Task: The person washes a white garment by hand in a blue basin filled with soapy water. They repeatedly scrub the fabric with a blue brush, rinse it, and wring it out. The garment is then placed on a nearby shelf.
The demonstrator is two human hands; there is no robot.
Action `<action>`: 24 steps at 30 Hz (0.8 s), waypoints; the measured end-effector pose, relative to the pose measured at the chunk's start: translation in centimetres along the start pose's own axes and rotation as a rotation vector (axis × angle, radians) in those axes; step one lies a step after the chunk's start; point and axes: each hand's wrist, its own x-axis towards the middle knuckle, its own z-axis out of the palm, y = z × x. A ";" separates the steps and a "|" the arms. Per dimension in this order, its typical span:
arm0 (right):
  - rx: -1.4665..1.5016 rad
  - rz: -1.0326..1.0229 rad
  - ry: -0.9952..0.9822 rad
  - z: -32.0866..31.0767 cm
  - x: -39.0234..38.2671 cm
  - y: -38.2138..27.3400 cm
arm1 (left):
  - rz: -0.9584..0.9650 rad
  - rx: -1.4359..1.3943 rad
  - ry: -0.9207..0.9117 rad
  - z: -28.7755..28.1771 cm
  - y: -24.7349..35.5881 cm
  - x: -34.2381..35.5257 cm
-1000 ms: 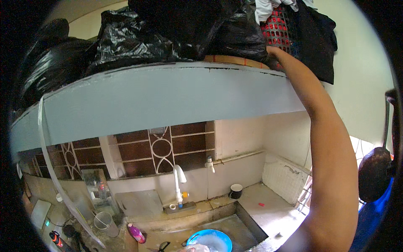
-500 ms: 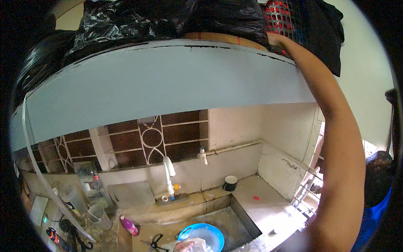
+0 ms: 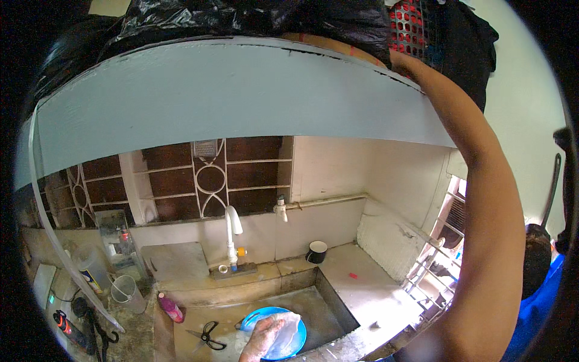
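My right arm stretches up along the right side to the high shelf (image 3: 241,90). My right hand (image 3: 405,64) is over its edge, beside a black perforated crate (image 3: 408,27) with red things showing through; the fingers are hidden. Low over the sink, my left hand (image 3: 264,335) is closed on a pale, translucent thing (image 3: 291,329) that looks like a plastic bag. Beneath it a blue basin (image 3: 259,314) sits in the sink (image 3: 319,308). Black-handled scissors (image 3: 211,336) lie left of the basin.
Black plastic bags (image 3: 241,21) fill the shelf top. A white faucet (image 3: 231,235) rises behind the sink. A purple bottle (image 3: 171,308) stands at its left and a black-and-white mug (image 3: 316,252) behind it. At the far right is a person in blue (image 3: 546,308).
The view has tipped down a little, so more of the sink shows. My left hand has come further into view over the basin with the pale thing. My right hand stays on the shelf.
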 end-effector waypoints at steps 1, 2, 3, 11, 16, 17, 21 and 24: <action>0.009 0.008 0.004 -0.2 -0.2 0.1 | 0.000 0.002 -0.014 0.3 0.1 0.3; 0.029 0.001 0.004 0.0 0.2 -0.1 | 0.008 0.001 -0.010 0.4 0.2 0.3; 0.044 -0.005 0.003 0.1 0.4 -0.2 | 0.016 0.003 -0.006 0.4 0.3 0.3; -0.016 0.006 0.018 -0.3 0.7 -0.8 | 0.021 -0.032 -0.018 0.5 -0.2 1.0; -0.083 0.014 0.037 -1.8 1.3 -1.0 | 0.028 -0.064 -0.025 0.8 -1.2 1.3; -0.097 0.019 0.039 -1.7 1.5 -1.0 | 0.028 -0.066 -0.026 0.8 -1.2 1.5; -0.147 0.013 0.055 -2.6 2.5 -1.3 | 0.019 -0.077 -0.031 0.7 -1.5 1.5; -0.167 -0.009 0.069 -3.1 3.5 -1.3 | 0.014 -0.086 -0.027 0.5 -1.7 1.5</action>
